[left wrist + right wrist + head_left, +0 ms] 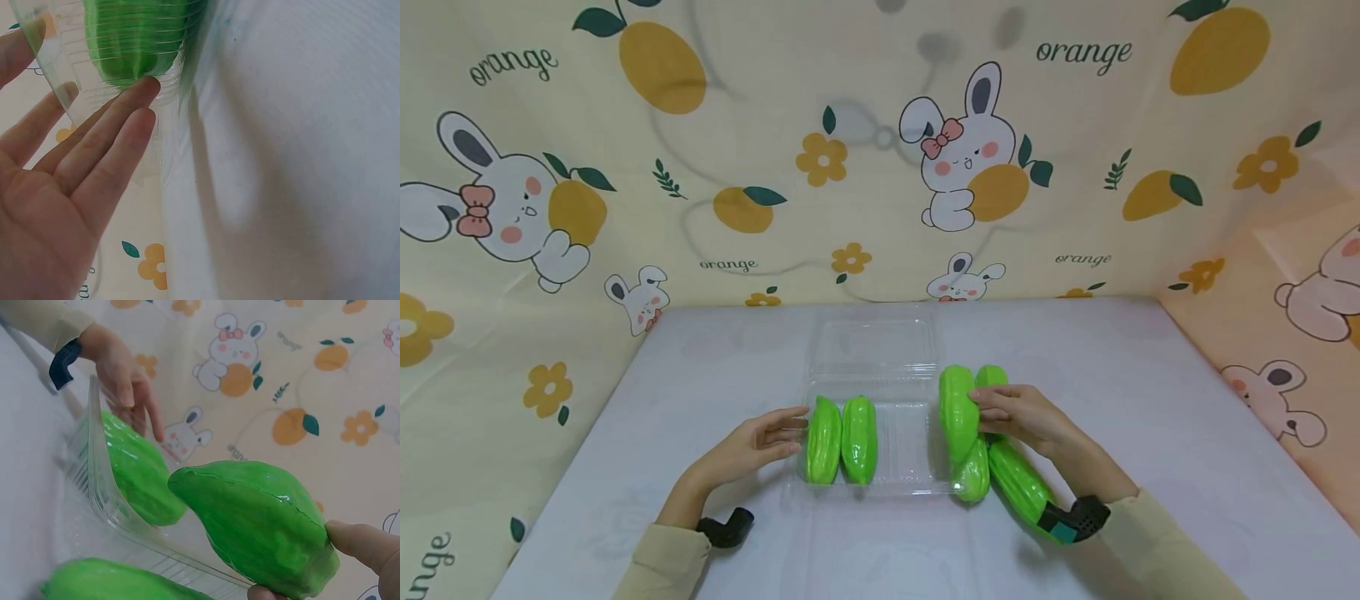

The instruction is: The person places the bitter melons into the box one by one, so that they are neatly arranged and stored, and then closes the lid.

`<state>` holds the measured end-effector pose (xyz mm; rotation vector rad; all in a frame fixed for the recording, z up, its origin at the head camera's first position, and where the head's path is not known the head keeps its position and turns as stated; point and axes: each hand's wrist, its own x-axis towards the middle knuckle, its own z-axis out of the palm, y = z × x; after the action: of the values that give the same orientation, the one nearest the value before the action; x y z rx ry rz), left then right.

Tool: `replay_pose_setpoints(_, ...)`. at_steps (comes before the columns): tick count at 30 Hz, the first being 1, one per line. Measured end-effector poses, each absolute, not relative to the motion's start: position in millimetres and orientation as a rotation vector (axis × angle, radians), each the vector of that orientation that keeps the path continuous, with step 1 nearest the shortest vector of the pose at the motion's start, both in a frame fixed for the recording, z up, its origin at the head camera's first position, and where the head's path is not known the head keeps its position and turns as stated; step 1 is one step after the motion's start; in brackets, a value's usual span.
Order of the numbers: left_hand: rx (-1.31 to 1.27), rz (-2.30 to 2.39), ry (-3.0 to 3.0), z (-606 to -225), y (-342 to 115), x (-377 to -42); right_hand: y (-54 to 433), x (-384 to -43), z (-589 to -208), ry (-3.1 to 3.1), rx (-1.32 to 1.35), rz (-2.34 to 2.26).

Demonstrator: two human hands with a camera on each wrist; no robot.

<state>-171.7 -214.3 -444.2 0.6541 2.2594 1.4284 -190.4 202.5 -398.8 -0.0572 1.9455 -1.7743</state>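
Note:
My right hand (pixel 1030 421) pinches a glossy green, ridged fruit, like a model papaya (pixel 958 408), between thumb and fingertips. The fruit (pixel 256 519) is up over the right rim of a clear plastic clamshell box (pixel 901 446). Inside the box, two similar fruits lie side by side at the left, one near the wall (pixel 823 442) and one nearer the middle (pixel 859 440). Beside the box's left wall is my left hand (pixel 752 446), its fingers extended and slightly spread. In the left wrist view, the fingertips (pixel 147 87) are right at the clear wall.
Several more green fruits are on the table right of the box, one partly under the held fruit (pixel 973 477), another slanting below my right wrist (pixel 1018 482). The box's lid (pixel 872 343) lies folded back toward the patterned cloth backdrop (pixel 865 208). A white surface (pixel 715 350) lies under everything.

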Motion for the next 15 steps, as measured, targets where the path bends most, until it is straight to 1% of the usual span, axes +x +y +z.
replay_pose_setpoints(15,0.63,1.416,2.274,-445,-213,-171,188,-191,-396,1.98,-0.056,-1.749)
